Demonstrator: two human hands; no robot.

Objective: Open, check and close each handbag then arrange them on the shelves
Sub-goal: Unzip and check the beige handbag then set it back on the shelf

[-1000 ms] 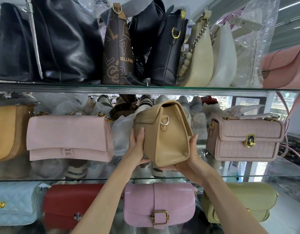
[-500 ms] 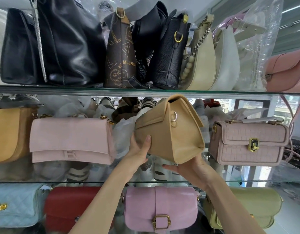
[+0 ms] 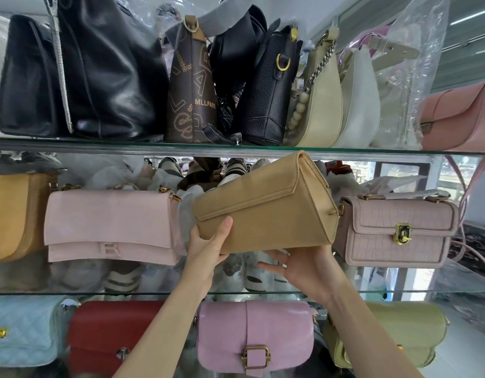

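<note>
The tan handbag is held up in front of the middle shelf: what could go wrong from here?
1. The tan handbag is tilted; the left hand grips only one corner and the right hand supports it from below with open fingers, so it may slip.
2. The gap between the pale pink bag and the mauve croc bag looks tight; sliding it in may knock either one.
3. Its top is near the upper glass shelf and may bump it.

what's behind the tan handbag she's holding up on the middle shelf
Behind the tan handbag, clear plastic wrapping and striped items show at the back of the middle shelf. The bag hides whatever is directly behind its body.
</note>
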